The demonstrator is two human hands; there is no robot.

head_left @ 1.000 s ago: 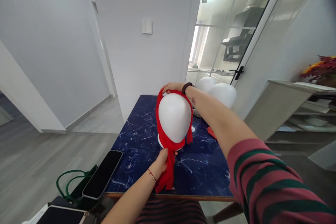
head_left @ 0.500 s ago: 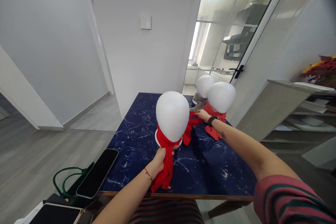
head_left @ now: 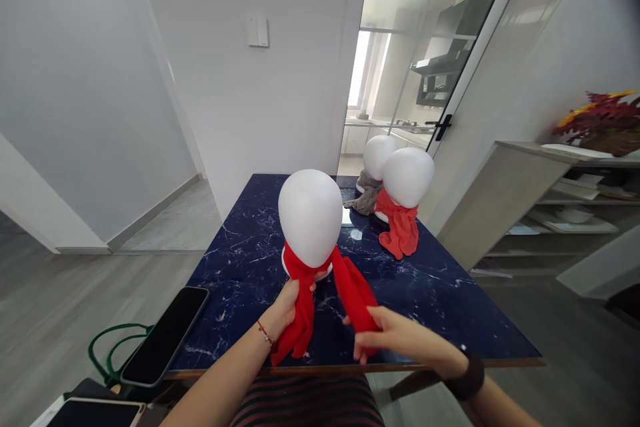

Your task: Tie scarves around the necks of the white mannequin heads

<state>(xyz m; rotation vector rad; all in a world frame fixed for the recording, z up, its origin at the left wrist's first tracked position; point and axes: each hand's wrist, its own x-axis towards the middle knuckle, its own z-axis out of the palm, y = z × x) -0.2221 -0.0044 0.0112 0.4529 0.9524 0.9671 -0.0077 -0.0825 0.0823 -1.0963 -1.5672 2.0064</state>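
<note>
A white mannequin head (head_left: 311, 217) stands upright before me on a dark blue marbled table (head_left: 240, 240). Around its neck goes a red scarf (head_left: 354, 290), with one end hanging down each side in front. My left hand (head_left: 289, 301) is closed on the scarf just below the chin, and that end trails to the table's front edge. My right hand (head_left: 385, 333) grips the other end, drawn out toward me on the right; some of its fingers are behind the cloth.
At the back right stand two more white heads, one with a coral-red scarf (head_left: 401, 230), one with a grey scarf (head_left: 367, 193). A phone (head_left: 166, 335) lies by the table's left edge. Shelves (head_left: 535, 200) and a glass door (head_left: 400, 47) are to the right.
My right hand has brought the scarf's right end from the far right side of the head toward me. My left hand keeps its hold. The view has turned slightly right.
</note>
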